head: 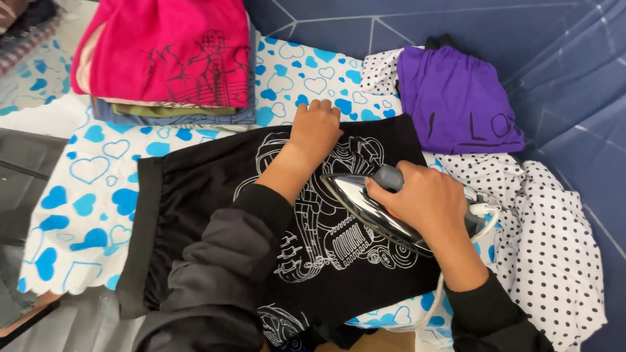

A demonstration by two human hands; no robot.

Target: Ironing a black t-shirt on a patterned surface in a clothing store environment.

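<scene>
Gripping the iron's [372, 212] handle, the right hand [428, 202] presses a black printed shirt [206, 181]; the left hand [315, 129] lies flat, holding nothing, on the heart-patterned sheet [89, 202] beside blue wall padding [571, 55].

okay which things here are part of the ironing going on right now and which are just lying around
In use:
black printed shirt
iron, gripped by right hand
left hand, pressing the shirt flat
heart-print cover

Lying about:
pink-topped folded stack
purple garment
polka-dot cloth
</scene>
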